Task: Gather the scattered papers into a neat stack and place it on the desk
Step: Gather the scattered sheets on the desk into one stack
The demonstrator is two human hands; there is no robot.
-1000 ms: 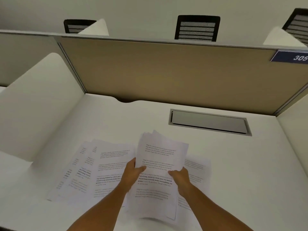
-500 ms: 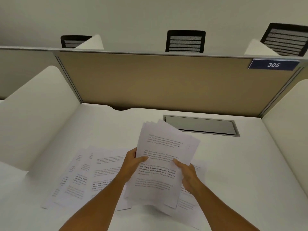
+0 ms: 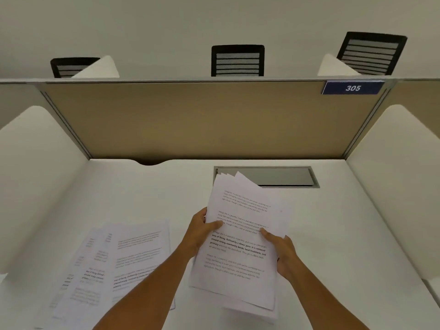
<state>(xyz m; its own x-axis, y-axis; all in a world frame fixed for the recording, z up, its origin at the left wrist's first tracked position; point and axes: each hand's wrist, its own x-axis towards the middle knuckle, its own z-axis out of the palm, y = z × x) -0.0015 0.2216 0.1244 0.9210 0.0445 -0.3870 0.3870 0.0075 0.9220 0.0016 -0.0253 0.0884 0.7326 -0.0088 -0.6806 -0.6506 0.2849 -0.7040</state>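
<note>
Lying fanned on the desk [image 3: 333, 234] at left, loose papers [image 3: 114, 265] overlap one another. Left hand [image 3: 201, 232] and right hand [image 3: 282, 252] each clench a side edge of an uneven sheaf [image 3: 240, 239], raised above the desk, its top corners splayed.

White papers [image 3: 240, 246] black-printed; tan partition [image 3: 202, 120]; navy sign [image 3: 352, 88]

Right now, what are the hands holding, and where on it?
Both hands grip a fanned bundle of printed papers: left hand on its left edge, right hand on its right edge, thumbs on top.
</note>
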